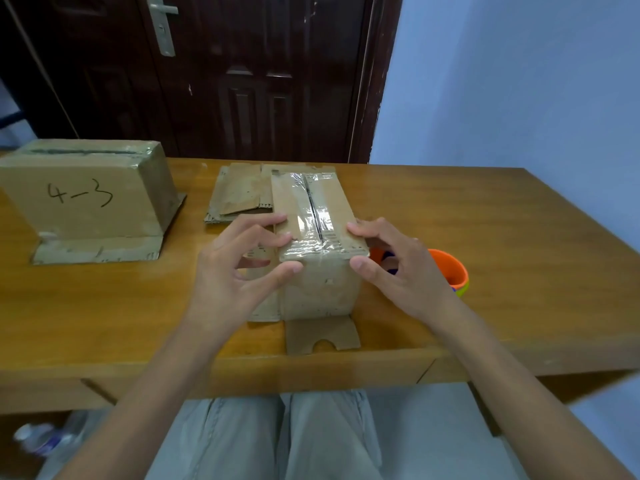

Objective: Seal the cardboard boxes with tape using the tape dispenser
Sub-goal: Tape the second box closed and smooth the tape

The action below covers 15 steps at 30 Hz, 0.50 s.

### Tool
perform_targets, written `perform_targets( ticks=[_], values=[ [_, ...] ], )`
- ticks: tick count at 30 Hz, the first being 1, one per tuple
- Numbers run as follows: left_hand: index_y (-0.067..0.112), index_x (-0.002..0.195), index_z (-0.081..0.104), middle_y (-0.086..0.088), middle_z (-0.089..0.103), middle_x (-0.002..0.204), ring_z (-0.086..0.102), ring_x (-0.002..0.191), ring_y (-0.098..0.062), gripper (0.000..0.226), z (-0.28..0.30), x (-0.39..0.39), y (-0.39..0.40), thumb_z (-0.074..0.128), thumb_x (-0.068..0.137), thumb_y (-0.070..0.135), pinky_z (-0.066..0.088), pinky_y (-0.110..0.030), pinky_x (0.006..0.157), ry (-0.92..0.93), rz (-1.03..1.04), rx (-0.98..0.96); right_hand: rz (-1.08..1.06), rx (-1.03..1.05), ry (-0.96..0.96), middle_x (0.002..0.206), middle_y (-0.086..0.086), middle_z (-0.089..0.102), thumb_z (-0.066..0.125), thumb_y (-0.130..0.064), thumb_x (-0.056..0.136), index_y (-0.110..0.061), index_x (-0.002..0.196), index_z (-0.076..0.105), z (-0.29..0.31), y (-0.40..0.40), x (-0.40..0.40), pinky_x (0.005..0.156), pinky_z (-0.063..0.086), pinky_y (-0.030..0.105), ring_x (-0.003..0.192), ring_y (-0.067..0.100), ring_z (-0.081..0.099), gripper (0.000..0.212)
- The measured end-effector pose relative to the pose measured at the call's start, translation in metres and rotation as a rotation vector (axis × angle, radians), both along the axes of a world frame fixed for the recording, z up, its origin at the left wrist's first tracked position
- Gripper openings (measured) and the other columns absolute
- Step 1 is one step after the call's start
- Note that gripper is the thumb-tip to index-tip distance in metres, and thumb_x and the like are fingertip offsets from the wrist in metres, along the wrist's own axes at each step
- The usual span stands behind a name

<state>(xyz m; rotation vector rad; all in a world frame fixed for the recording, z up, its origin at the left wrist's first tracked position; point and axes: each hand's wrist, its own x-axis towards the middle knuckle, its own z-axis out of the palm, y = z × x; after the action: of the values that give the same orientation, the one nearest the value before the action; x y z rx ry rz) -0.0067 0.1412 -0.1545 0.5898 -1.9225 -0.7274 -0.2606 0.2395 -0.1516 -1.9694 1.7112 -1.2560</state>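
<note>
Small box (317,244) mid-table (485,237), right before me; clear tape (311,216) already over top seam. My left hand (239,271) and right hand (398,268) pinch its near top corners, fingers curled. Box marked 4-3 (83,192) far left looks taped. Orange dispenser (450,268) half hidden behind right hand. Flattened cardboard (239,192) behind, unsealed.
</note>
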Motion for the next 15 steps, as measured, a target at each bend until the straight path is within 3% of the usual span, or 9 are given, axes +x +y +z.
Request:
perform_targets(
  ticks=[4,7,10,13,15],
  values=[
    [0.012,0.111,0.075,0.006,0.066,0.137,0.063,0.128,-0.01,0.032,0.0,-0.001,-0.005,0.083,0.085,0.028,0.064,-0.026,0.082,-0.003,-0.017,0.018,0.013,0.01,0.077,0.131,-0.043,0.05,0.052,-0.068,0.097,-0.037,0.142,0.051,0.004,-0.001,-0.003,0.074,0.063,0.036,0.12,-0.005,0.06,0.055],
    [0.014,0.111,0.075,0.008,0.066,0.137,0.061,0.13,-0.007,0.033,0.0,-0.002,-0.002,0.083,0.083,0.03,0.064,-0.025,0.078,0.025,0.007,0.04,-0.01,0.007,0.11,0.127,-0.032,0.056,0.05,-0.072,0.096,-0.032,0.141,0.051,0.006,0.001,0.0,0.07,0.063,0.036,0.111,0.006,0.066,0.06],
    [0.014,0.107,0.071,0.008,0.066,0.136,0.06,0.124,0.004,0.043,-0.002,-0.016,0.01,0.086,0.079,0.042,0.06,-0.015,0.072,0.047,0.11,0.021,-0.119,-0.033,0.127,0.114,-0.019,0.066,0.057,-0.081,0.087,-0.031,0.128,0.052,0.005,0.001,0.021,0.067,0.057,0.026,0.093,0.001,0.066,0.064],
    [0.013,0.112,0.071,0.009,0.069,0.129,0.063,0.114,0.007,0.053,-0.001,-0.024,0.014,0.081,0.079,0.053,0.052,-0.006,0.084,-0.019,0.226,-0.084,-0.255,-0.114,0.141,0.099,-0.01,0.07,0.063,-0.077,0.086,-0.031,0.116,0.052,0.0,-0.005,0.045,0.063,0.058,0.029,0.083,0.007,0.068,0.057],
    [0.016,0.125,0.072,0.011,0.071,0.125,0.065,0.115,0.005,0.062,0.0,-0.02,0.012,0.081,0.078,0.054,0.057,-0.012,0.086,0.005,0.211,-0.037,-0.273,-0.144,0.155,0.104,-0.01,0.072,0.063,-0.072,0.089,-0.027,0.117,0.056,-0.001,-0.005,0.047,0.065,0.06,0.027,0.087,0.007,0.069,0.053]
  ],
)
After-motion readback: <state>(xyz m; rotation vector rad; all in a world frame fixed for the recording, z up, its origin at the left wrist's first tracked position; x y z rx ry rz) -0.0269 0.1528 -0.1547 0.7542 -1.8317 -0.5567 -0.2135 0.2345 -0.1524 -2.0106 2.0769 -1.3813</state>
